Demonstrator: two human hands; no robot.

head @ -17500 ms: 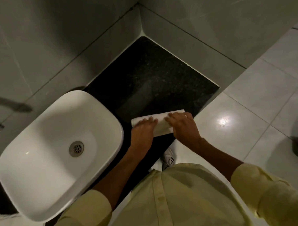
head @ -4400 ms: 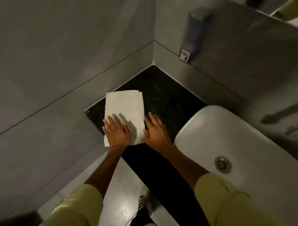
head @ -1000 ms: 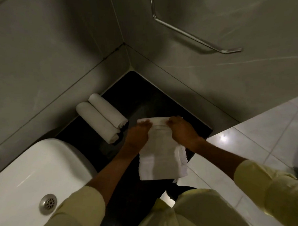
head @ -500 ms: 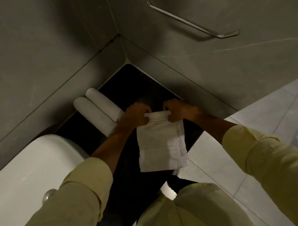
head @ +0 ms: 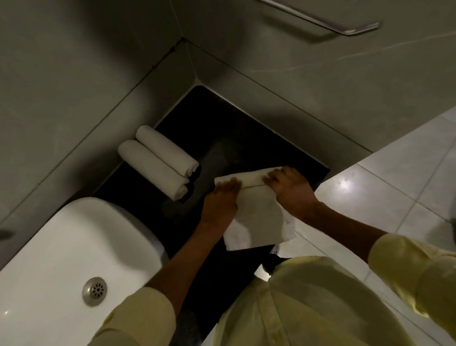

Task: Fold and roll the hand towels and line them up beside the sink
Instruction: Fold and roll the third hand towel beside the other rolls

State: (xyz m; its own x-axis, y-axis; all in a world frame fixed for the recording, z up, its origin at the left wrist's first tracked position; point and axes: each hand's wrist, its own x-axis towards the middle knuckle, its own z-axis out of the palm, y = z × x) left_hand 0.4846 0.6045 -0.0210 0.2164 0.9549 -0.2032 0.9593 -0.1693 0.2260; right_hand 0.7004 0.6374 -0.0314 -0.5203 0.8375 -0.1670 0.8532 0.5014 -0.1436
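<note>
A white hand towel [head: 257, 213] lies on the black counter [head: 220, 136], its far end rolled into a short tube and its near end hanging over the counter's front edge. My left hand [head: 221, 199] presses on the left end of the roll. My right hand [head: 291, 189] presses on the right end. Two finished rolled towels [head: 158, 161] lie side by side to the left, against the wall and beyond the white sink [head: 69, 271].
Grey tiled walls meet in a corner behind the counter. A metal towel bar [head: 327, 22] is fixed to the right wall. Pale floor tiles [head: 379, 187] spread to the right. My yellow shirt [head: 306, 308] fills the lower frame.
The rolled part of the towel has grown thicker and both hands have shifted nearer along it. The two finished rolls have not moved.
</note>
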